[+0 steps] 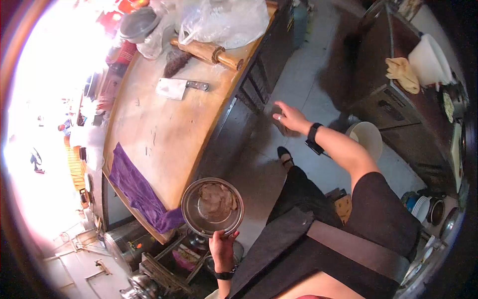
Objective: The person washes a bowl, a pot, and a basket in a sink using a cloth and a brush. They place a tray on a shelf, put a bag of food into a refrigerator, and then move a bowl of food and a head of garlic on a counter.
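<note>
My left hand (222, 247) grips the near rim of a round metal bowl (185, 217), which holds a pale, soft, lumpy mass (214, 199). The bowl is beside the near corner of the wooden worktop (174, 134). Out over the floor, my right hand (291, 118) is empty, with its fingers partly spread and a ring and a dark wrist strap showing. A cleaver (174, 88) lies flat on the worktop, and a purple cloth (137, 192) is draped along its near left edge.
A wooden rolling pin (209, 53) and plastic bags (224, 22) lie at the worktop's far end. To the right are a white bucket (368, 139), a dark cabinet (398, 107) with a yellow cloth (402, 74), and stacked dishes (421, 208). A metal pot (122, 249) stands below the worktop.
</note>
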The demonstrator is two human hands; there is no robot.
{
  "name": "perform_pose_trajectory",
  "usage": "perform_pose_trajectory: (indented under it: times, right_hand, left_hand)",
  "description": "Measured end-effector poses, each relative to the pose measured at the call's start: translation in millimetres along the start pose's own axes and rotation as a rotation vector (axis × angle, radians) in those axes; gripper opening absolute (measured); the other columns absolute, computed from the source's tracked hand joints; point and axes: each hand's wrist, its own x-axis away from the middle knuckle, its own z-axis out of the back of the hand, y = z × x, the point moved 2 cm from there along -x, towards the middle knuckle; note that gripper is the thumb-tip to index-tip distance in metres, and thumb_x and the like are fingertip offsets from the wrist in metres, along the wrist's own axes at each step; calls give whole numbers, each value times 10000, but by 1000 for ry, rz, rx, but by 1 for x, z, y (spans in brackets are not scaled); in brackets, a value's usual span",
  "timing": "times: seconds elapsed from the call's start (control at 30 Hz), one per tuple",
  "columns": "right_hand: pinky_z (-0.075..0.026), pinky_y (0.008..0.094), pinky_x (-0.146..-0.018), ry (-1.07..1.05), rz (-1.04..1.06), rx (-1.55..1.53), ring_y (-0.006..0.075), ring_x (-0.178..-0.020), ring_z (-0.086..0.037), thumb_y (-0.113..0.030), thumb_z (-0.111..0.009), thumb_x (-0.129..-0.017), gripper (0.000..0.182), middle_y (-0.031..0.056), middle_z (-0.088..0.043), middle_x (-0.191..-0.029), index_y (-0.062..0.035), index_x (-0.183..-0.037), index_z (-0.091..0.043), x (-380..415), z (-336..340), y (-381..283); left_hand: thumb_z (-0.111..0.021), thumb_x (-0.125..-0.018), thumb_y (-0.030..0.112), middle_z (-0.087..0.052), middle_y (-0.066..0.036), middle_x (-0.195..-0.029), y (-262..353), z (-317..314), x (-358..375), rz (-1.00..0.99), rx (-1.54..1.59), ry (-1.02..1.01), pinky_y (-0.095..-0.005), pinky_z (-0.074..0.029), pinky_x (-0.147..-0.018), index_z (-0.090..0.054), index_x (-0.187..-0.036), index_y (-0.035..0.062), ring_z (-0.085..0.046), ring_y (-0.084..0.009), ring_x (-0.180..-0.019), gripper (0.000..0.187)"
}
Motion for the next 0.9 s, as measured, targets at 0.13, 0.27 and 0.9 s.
perform_pose_trajectory:
  times: [0.13,0.27,0.9]
  right_hand:
    - [-474,487,-712,-233,-122,188,420,-868,-618,-318,-589,-902,577,220,-649,-920,-158,-1394,-334,-93,-13,-55]
    - [-479,479,-696,-316,-184,208,416,-853,-618,-342,-567,-906,560,219,-644,-940,-195,-1392,-331,-152,-48,-20]
    - [-513,413,-735,-473,-438,518,287,-851,-663,-427,-414,-962,468,107,-689,-824,-37,-974,-673,-42,10,-32]
  left_hand:
    - [-500,-823,14,-631,-97,-940,152,-68,40,299,-60,239,-468,-573,-685,-526,-1069,18,-642,-244,-782,248]
    - [-493,-825,7,-607,-80,-986,176,-96,24,337,-167,294,-468,-567,-668,-536,-1060,28,-630,-239,-798,240]
    - [-569,-787,-39,-583,-131,-862,232,-123,-32,84,-1265,-271,-389,-560,-673,-553,-862,-20,-641,-275,-742,78]
